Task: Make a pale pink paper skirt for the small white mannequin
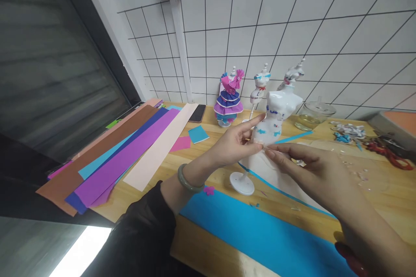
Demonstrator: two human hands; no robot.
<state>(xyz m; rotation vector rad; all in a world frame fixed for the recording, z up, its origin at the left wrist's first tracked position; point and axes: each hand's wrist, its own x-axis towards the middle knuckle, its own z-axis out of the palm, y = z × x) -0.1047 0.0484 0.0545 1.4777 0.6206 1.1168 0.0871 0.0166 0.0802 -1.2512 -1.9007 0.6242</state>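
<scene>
Pinching the white mannequin torso (274, 117) at its lower edge, both hands, left (232, 145) and right (308, 166), grip narrowly; behind, a lidded glass jar (313, 116) holds yellowish liquid on the surface (383, 190).

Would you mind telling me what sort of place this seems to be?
Probably a craft or hobby workbench: coloured paper strips fan across a wooden table, both hands hold a small white mannequin, and a dressed mannequin stands by the gridded wall.
</scene>
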